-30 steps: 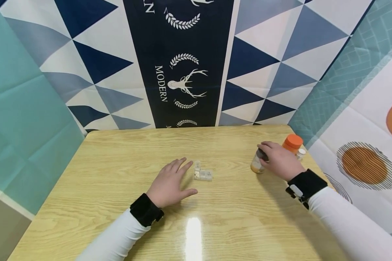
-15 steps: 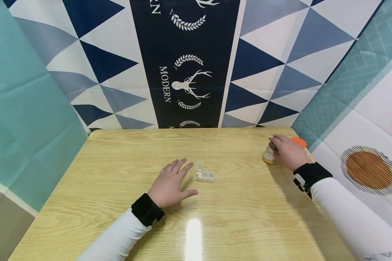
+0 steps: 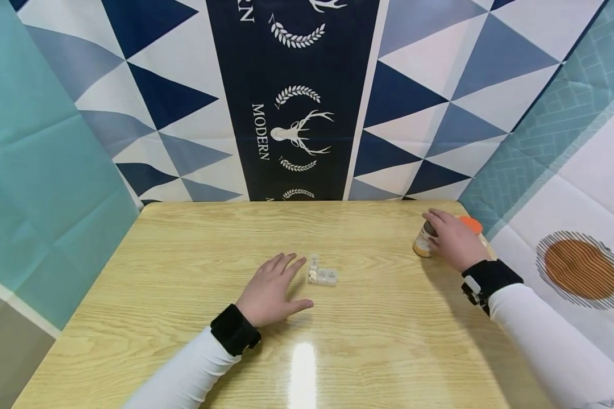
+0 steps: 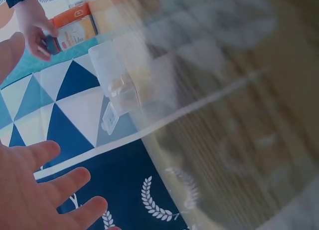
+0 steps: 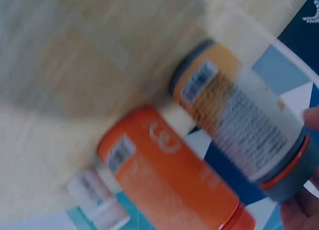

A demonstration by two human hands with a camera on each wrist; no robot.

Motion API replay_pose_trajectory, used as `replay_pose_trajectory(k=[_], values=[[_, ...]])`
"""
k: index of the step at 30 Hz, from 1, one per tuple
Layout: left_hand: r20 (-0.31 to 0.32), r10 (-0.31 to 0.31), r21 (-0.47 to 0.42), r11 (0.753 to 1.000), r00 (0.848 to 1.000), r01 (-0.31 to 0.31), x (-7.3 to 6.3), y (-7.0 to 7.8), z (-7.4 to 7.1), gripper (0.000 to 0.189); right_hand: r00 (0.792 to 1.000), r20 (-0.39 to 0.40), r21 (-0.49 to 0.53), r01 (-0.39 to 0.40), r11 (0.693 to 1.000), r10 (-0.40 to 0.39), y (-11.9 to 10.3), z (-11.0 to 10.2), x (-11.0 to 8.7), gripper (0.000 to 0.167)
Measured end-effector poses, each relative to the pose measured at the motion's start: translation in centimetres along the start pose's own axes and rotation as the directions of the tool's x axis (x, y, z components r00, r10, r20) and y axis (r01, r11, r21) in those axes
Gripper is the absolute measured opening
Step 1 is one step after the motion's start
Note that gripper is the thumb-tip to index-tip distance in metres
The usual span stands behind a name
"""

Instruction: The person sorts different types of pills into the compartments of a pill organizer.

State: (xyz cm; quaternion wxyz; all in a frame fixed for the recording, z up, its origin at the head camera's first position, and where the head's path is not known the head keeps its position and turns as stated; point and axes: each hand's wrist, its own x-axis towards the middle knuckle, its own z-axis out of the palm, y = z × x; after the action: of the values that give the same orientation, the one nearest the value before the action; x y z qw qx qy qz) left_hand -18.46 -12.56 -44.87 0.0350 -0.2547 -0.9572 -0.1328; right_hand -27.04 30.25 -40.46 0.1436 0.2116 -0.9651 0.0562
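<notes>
My right hand is at the grey cap of a supplement bottle with a white and orange label, which stands on the table. Its fingers are spread to either side of the cap; in the right wrist view a fingertip shows a little off the cap's edge. Left of the middle, my left hand has its fingers spread and holds nothing. Just beyond its fingertips lies a small clear pill box, one lid raised, with whitish pills in one compartment.
An orange bottle stands close beside the supplement bottle, mostly hidden by my right hand in the head view. Next to it is a small white bottle. Patterned cloth hangs behind the wooden table.
My right hand has carried the supplement bottle right and back, to beside the orange bottle. Its fingers have since loosened at the cap. The left hand has hardly moved.
</notes>
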Motion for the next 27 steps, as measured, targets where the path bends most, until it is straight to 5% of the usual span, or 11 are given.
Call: replay_pose_trajectory(k=[7,13,18,27], values=[[-0.007,0.017,0.0,1.0,1.0,-0.017,1.1,0.3,0.5,0.089,0.989,-0.104,0.114,0.118,0.987,-0.106,-5.4,1.8,-0.8,0.046],[0.054,-0.016,-0.049,0.999,0.998,0.018,3.7,0.9,1.0,0.087,0.982,0.043,0.197,0.174,0.965,-0.186,-12.3,3.8,0.0,0.043],[0.123,-0.067,-0.08,0.994,0.99,0.077,5.5,1.0,1.4,0.091,0.956,0.138,0.163,0.235,0.958,-0.258,-16.6,5.2,1.1,0.045],[0.171,-0.082,-0.155,0.982,0.982,0.109,6.8,1.0,1.7,0.09,0.946,0.167,0.119,0.261,0.958,-0.278,-18.8,7.0,2.6,0.039]])
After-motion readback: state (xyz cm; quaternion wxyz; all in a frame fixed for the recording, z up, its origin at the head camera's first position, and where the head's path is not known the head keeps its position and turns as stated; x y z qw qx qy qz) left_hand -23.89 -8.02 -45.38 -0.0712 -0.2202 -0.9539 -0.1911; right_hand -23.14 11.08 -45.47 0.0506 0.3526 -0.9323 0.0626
